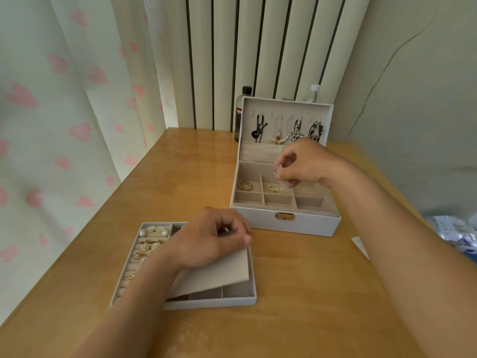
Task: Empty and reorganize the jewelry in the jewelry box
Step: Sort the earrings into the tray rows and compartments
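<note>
Right hand [302, 164] pinches a pale piece [278, 169] over the box [284, 223]; a slack grip could drop it among the gold earrings [273, 189]. Left hand [211, 239] curls over the tray [206, 302], its hold unclear.

One wide-angle head-worn camera looks forward and down over the glossy honey-coloured wooden table [296, 293] from close above. The open white rectangular jewelry box [258, 221] sits near centre, and the frame edges seem bowed by the lens.

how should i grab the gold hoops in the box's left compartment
Probably pinch the rim of the gold hoops with fingertips, coming from straight above. They lie flat on a compartment floor of the jewelry box, and the divider walls close around them would block a sideways approach.
</note>
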